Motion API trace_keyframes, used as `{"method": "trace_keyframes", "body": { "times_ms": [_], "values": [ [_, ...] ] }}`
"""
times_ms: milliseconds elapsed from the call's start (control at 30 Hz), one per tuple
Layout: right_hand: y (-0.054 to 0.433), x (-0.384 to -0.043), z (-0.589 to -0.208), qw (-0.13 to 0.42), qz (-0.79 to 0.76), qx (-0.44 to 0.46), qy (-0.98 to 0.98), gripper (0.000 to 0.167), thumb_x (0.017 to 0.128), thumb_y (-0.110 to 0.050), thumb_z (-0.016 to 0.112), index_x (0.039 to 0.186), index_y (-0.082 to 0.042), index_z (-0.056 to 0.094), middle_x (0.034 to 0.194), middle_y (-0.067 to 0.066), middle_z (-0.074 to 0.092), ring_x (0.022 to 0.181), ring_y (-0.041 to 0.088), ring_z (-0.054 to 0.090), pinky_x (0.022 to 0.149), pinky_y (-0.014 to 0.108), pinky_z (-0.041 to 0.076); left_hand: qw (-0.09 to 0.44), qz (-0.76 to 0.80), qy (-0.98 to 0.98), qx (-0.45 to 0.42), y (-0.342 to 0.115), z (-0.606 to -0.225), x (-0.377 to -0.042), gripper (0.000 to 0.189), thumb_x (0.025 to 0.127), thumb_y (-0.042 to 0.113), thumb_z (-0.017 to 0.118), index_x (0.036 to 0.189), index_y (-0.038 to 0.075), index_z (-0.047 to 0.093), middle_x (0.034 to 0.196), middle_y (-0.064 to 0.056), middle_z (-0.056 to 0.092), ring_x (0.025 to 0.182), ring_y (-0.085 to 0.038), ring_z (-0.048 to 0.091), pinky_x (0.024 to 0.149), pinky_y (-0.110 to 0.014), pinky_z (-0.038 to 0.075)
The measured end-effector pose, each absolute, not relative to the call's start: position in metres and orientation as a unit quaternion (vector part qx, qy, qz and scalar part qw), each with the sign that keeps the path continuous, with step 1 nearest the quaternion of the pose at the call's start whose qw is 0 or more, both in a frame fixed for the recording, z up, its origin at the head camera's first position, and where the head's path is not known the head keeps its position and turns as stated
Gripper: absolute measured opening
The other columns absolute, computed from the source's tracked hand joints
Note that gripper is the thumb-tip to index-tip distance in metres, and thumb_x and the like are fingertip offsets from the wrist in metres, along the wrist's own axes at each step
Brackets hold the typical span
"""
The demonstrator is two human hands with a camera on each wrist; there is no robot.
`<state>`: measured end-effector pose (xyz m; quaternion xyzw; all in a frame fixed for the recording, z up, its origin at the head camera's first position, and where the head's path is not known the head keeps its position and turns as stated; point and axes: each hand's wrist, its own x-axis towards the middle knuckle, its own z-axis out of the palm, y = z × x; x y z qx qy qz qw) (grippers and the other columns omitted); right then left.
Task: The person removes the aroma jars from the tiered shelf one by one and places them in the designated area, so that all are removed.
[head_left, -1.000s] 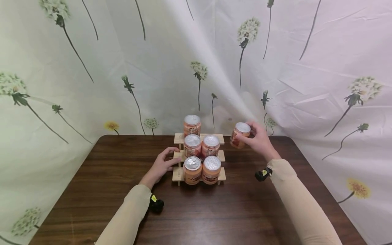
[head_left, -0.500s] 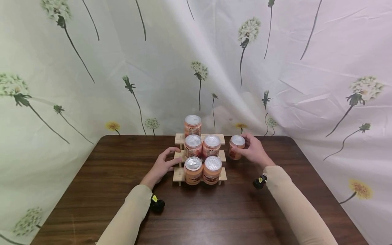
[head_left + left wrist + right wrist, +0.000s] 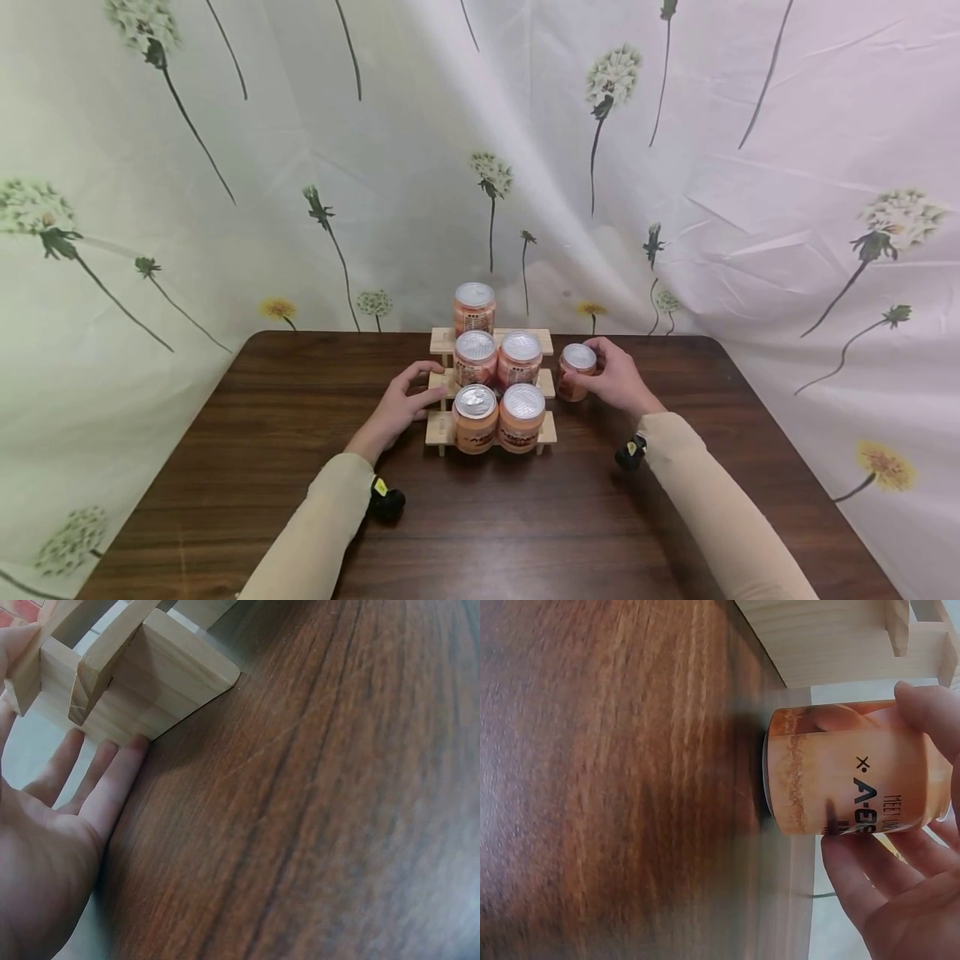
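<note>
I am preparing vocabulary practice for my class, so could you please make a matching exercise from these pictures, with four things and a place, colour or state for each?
1. left hand
2. right hand
3. rack
4. table

A. dark brown, under the rack
B. holds a jar beside the rack
C. pale wood, bearing five jars
D. touches the rack's left end

Pairs: 1-D, 2-B, 3-C, 4-A
</note>
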<state>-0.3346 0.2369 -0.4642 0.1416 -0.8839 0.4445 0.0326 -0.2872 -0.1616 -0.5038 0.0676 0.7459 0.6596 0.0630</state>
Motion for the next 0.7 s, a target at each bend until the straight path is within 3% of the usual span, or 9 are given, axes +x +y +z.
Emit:
{"method": "trace_keyframes", "body": {
  "times_ms": [300,700],
  "values": [
    [0.2377,-0.3342,-0.4677,0.037,0.435,0.143,-0.888,0.061,0.085,-0.025,0.091,0.13,-0.002,0.056,0.127,0.018,0.064,0.121,0.036,0.065,0.098,0.053,0.054,0.062,0.66,0.746,0.069,-0.1616,-0.506,-0.2886,0.042,0.101,0.028,0.074,0.137,0.014,0.057,0.155,-0.016,0.042,0.125,-0.033,0.055,0.087,-0.043,0.057],
    [0.2377,-0.3315,-0.462,0.015,0.424,0.142,-0.894,0.069,0.088,-0.03,0.088,0.141,-0.005,0.052,0.134,0.017,0.062,0.127,0.037,0.061,0.105,0.056,0.05,0.064,0.659,0.746,0.066,-0.162,-0.5057,-0.2884,0.041,0.101,0.028,0.074,0.136,0.015,0.058,0.156,-0.016,0.042,0.13,-0.037,0.052,0.089,-0.046,0.057]
  ]
}}
